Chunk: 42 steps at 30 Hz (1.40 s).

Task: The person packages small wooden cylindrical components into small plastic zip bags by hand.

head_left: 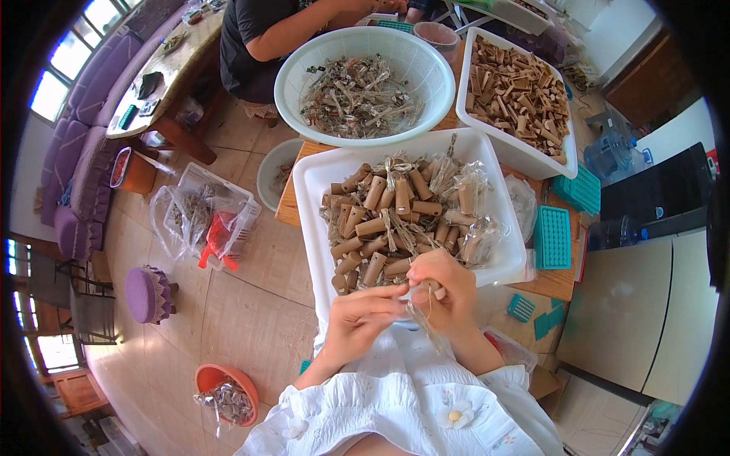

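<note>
My right hand (450,292) is closed around a small brown cylinder (433,286), whose end shows between the fingers, with pale strings hanging below it. Close beside it, my left hand (361,323) has its fingers drawn together, the tips almost meeting the right hand. They are slightly blurred, and whatever lies between them is too small to make out. Just beyond both hands sits a white tub (312,220) heaped with brown cylinders (373,192), many tied with pale string bundles. Clear plastic bags (487,216) lie on the tub's right side.
Behind the tub stand a pale green basin (285,99) of stringy bundles and a white bin (513,152) of brown pieces. Teal racks (553,238) sit at the right. A person (285,42) works across. An orange bucket (209,372) and a purple stool (147,295) stand on the floor.
</note>
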Each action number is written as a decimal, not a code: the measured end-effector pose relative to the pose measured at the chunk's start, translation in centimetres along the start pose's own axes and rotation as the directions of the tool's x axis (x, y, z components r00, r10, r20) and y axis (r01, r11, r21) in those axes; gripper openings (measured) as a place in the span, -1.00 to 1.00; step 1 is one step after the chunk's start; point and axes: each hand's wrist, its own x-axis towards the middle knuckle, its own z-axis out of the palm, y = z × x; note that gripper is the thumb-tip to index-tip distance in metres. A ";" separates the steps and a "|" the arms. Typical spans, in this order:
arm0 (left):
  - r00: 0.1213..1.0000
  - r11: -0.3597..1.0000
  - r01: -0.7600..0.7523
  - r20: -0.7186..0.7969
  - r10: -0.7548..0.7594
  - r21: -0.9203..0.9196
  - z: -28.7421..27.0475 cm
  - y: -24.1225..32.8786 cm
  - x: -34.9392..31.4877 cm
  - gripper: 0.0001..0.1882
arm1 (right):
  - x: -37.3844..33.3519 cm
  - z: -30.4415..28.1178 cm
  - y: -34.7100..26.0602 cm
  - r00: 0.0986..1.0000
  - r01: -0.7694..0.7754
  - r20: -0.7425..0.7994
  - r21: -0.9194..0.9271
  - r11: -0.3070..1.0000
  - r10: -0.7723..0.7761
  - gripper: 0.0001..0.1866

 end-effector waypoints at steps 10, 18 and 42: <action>0.992 0.975 0.009 0.121 0.019 -0.222 -1.2 -0.9 0.8 -0.82 | 0.6 0.1 -0.5 0.995 -0.053 0.060 -0.347 0.936 0.079 -0.63; 0.990 0.983 0.141 0.006 -0.142 0.115 -0.6 0.3 0.9 -0.85 | 0.5 0.3 -1.0 0.995 0.014 0.090 -0.582 0.813 0.047 -0.51; 0.970 0.998 0.066 -0.233 -0.067 -0.011 -0.3 0.1 0.7 -0.88 | 0.5 -1.1 -1.6 0.970 -0.140 0.083 -0.570 0.810 0.226 -0.45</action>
